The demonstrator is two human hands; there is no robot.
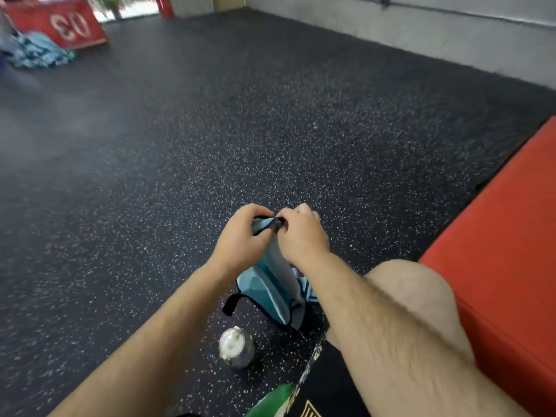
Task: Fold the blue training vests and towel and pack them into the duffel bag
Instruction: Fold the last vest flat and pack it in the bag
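Observation:
A light blue duffel bag (270, 291) with black trim and a black strap stands on the speckled floor between my arms. My left hand (240, 239) and my right hand (302, 236) meet at its top end, both pinching the bag's fabric near a black zip or tab. A heap of blue cloth, apparently the vests and towel (36, 52), lies far off at the top left by a red box. What is inside the bag is hidden.
A clear water bottle with a white lid (236, 347) stands just in front of the bag. A red padded bench (505, 251) runs along the right beside my bare knee (415, 296). A red plyo box (60, 22) sits far left. A grey wall bounds the back.

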